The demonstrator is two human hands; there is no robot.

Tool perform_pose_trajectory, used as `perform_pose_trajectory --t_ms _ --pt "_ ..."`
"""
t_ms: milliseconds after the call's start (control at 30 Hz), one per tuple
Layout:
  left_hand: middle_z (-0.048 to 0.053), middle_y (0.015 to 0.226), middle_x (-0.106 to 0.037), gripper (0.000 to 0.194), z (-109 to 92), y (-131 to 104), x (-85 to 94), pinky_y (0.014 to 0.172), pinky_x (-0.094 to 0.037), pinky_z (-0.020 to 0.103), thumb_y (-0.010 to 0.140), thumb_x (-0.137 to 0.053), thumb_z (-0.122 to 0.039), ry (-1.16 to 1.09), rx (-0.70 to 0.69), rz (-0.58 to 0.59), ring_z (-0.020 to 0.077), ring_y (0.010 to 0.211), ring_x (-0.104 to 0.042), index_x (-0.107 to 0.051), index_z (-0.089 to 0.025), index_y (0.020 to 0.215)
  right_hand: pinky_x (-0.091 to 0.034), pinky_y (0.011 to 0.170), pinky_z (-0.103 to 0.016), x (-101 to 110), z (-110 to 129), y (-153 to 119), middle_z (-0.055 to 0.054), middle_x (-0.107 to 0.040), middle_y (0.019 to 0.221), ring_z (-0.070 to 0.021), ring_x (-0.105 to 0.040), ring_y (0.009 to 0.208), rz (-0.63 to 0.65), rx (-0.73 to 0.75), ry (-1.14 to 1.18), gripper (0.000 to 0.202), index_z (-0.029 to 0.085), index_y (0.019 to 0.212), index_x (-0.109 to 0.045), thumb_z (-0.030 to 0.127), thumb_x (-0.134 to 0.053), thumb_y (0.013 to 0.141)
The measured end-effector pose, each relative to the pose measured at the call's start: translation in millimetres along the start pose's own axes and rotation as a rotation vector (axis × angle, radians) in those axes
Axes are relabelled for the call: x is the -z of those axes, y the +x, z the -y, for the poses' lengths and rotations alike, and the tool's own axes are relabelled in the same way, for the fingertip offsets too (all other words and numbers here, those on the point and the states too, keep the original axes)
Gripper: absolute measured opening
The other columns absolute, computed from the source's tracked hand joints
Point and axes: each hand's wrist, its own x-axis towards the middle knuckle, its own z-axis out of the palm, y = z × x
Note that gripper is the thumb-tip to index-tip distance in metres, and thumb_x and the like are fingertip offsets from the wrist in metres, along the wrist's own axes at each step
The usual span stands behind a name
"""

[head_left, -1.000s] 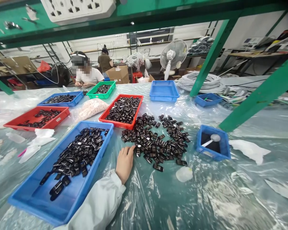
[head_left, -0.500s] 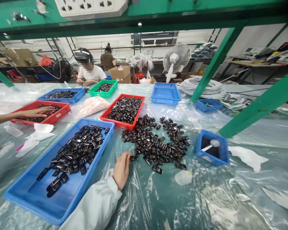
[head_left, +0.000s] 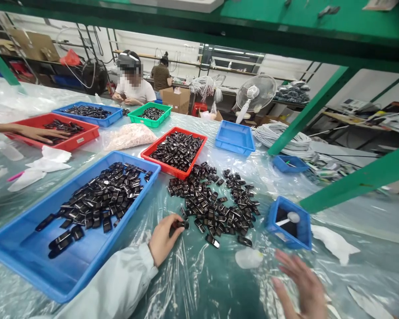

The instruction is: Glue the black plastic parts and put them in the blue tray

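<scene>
Jutting rightward from the pinched thumb and fingers of the left hand (head_left: 164, 239) was a small, oblong, glossy black piece (head_left: 183, 224), its near end hidden. That grip was closed snugly around it, low over the green worktop sheeted in clear plastic film (head_left: 199, 283); whether the piece touched the film could not be told. Just beside it spread a loose heap of small, shiny black pieces (head_left: 216, 206), many streaked with pale reflections, one (head_left: 213, 241) at the near edge glaring whitish. The right hand (head_left: 301, 285), blurred, had its grip wide, fingers spread and holding nothing. More black pieces filled part of a long blue plastic tray (head_left: 49, 274).
</scene>
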Motion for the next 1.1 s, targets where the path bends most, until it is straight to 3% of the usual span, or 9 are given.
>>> perform_pose_trajectory --t_ms 100,200,333,533,633,733,933,1000,1100 --pt "0.008 0.095 -0.064 0.023 -0.8 -1.8 -0.1 0.078 -0.048 0.039 0.093 -0.043 -0.023 0.074 -0.076 0.054 0.0241 0.085 -0.059 -0.053 -0.020 0.114 -0.042 0.096 -0.051 -28.4 -7.6 3.5 -0.015 -0.051 0.132 -0.0320 -0.053 0.114 0.131 -0.108 0.086 0.061 0.024 0.129 -0.035 0.046 -0.064 0.079" --pt "0.011 0.090 -0.062 0.026 -2.5 -3.0 -0.1 0.076 -0.046 0.046 0.093 -0.035 -0.021 0.150 -0.130 0.103 0.0287 0.083 -0.056 -0.056 -0.019 0.107 -0.045 0.094 -0.045 -45.8 -7.7 5.4 -0.013 -0.060 0.122 -0.0296 -0.057 0.112 0.154 -0.193 0.142 0.046 0.023 0.113 -0.044 0.045 -0.064 0.078" --pt "0.010 0.085 -0.059 0.017 -4.2 -5.1 1.1 0.072 -0.047 0.042 0.091 -0.034 -0.020 0.148 -0.134 0.128 0.0263 0.079 -0.056 -0.050 -0.018 0.097 -0.050 0.089 -0.037 -51.2 -3.4 5.0 -0.010 -0.065 0.114 -0.0271 -0.059 0.108 0.167 -0.199 0.157 0.039 0.022 0.104 -0.052 0.042 -0.068 0.075" --pt "0.007 0.088 -0.062 0.020 -11.5 -7.5 6.1 0.073 -0.048 0.033 0.096 -0.028 -0.023 0.046 -0.054 0.150 0.0201 0.080 -0.061 -0.044 -0.019 0.106 -0.049 0.092 -0.039 -51.7 -2.0 -10.5 -0.013 -0.065 0.113 -0.0273 -0.062 0.106 0.162 -0.249 0.174 0.041 0.021 0.111 -0.052 0.047 -0.062 0.080" --pt "0.003 0.073 -0.060 0.026 -16.2 -6.3 7.4 0.065 -0.046 0.029 0.096 -0.030 -0.030 0.036 -0.008 0.164 0.0189 0.069 -0.059 -0.052 -0.020 0.086 -0.051 0.089 -0.038 -55.4 4.1 -19.1 -0.011 -0.066 0.113 -0.0268 -0.064 0.102 0.186 -0.273 0.219 0.040 0.023 0.115 -0.053 0.047 -0.058 0.084" --pt "-0.004 0.051 -0.043 0.032 -18.5 -5.6 5.8 0.050 -0.035 0.024 0.091 -0.038 -0.033 0.033 0.050 0.177 0.0133 0.047 -0.045 -0.049 -0.020 0.064 -0.053 0.087 -0.036 -61.7 15.0 -25.0 -0.011 -0.064 0.118 -0.0275 -0.063 0.106 0.272 -0.274 0.275 0.038 0.025 0.118 -0.055 0.043 -0.058 0.085" --pt "-0.007 0.044 -0.025 0.040 -18.4 -8.7 2.4 0.045 -0.023 0.022 0.083 -0.047 -0.031 0.010 0.100 0.166 0.0086 0.042 -0.026 -0.038 -0.018 0.047 -0.055 0.079 -0.027 -71.2 28.9 -34.4 -0.006 -0.067 0.110 -0.0216 -0.066 0.098 0.279 -0.105 0.262 0.030 0.027 0.114 -0.056 0.027 -0.062 0.085" --pt "-0.007 0.045 -0.029 0.042 -19.1 -9.4 3.8 0.047 -0.025 0.023 0.086 -0.047 -0.034 -0.002 0.072 0.166 0.0096 0.043 -0.031 -0.039 -0.019 0.048 -0.055 0.079 -0.026 -70.1 29.1 -37.0 -0.007 -0.067 0.108 -0.0219 -0.066 0.097 0.284 -0.092 0.255 0.029 0.026 0.112 -0.058 0.026 -0.063 0.083" --pt "-0.001 0.057 -0.048 0.036 -21.3 -10.4 7.5 0.057 -0.036 0.025 0.093 -0.039 -0.037 -0.046 -0.014 0.172 0.0144 0.056 -0.047 -0.052 -0.019 0.064 -0.056 0.077 -0.026 -65.3 29.2 -38.6 -0.007 -0.069 0.109 -0.0232 -0.067 0.095 0.310 -0.071 0.219 0.028 0.025 0.112 -0.061 0.025 -0.063 0.084"
